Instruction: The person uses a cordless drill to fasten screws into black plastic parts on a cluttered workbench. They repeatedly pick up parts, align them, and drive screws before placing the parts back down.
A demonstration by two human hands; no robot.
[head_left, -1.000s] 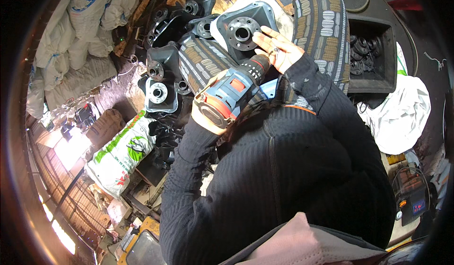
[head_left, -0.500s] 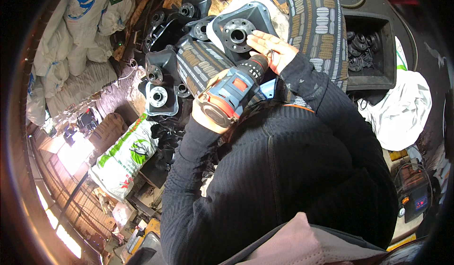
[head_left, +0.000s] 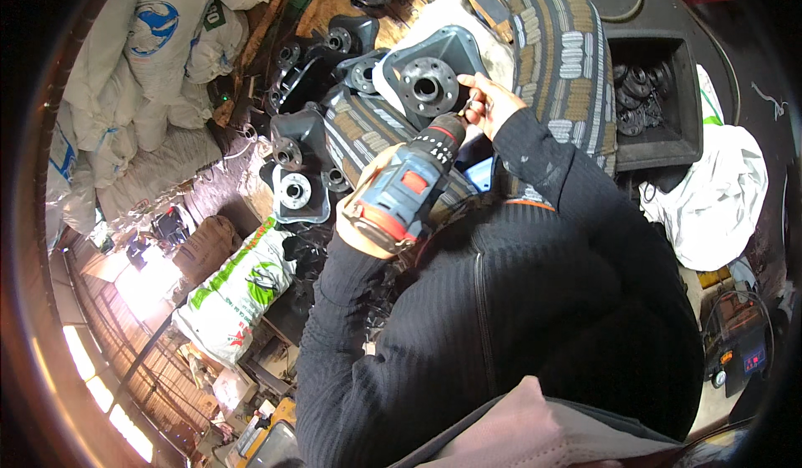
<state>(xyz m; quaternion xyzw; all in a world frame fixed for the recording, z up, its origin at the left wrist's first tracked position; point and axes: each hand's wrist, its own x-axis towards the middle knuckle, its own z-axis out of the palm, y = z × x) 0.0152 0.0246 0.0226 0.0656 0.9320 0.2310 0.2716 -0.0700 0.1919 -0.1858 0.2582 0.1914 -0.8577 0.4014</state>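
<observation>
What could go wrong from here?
The right hand has its fingertips close beside the chuck of the cordless drill in the left hand; if it spins, they could be caught.

The right hand seems to pinch something too small to identify, which might slip and drop.

No clamp is visible on the black square housing between the person's legs, so it could shift if pushed.

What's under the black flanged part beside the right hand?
White material shows past the upper edges of the black flanged part. What lies directly beneath it is covered, so I can't tell.
</observation>
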